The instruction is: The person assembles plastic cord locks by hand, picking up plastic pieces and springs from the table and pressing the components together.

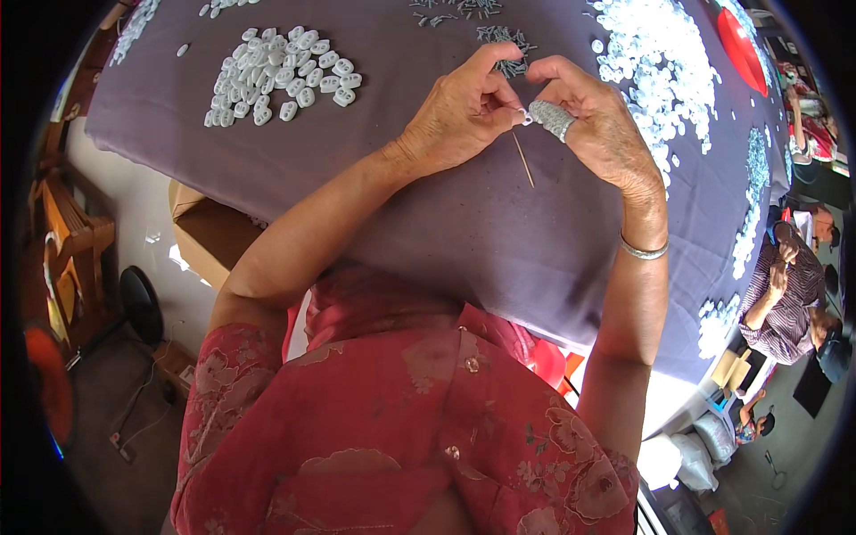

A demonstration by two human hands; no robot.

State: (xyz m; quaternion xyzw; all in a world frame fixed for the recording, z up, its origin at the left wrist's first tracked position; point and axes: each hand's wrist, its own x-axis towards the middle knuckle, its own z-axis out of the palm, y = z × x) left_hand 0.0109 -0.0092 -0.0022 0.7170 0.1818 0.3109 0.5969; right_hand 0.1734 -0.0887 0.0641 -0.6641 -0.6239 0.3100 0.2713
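Note:
My left hand (459,111) is closed in a pinch on a small white plastic piece (526,117), held above the table. A thin tan stick (523,161) slants down from under the same fingertips; how it is held is hidden. Close against the white piece is my right hand (606,134), its fingers curled in. One of its digits is wrapped in a grey covering (553,119), with the tip at the piece. Whatever lies between the right fingers is hidden. Just beyond the hands sits a small pile of grey pins (505,59).
A purple-grey cloth (357,209) covers the table. White two-holed pieces (276,76) are heaped at the left, and a large spread of small white parts (655,62) lies right, near a red dish (743,53). A cardboard box (209,236) stands below the left edge. Another person (785,290) sits at right.

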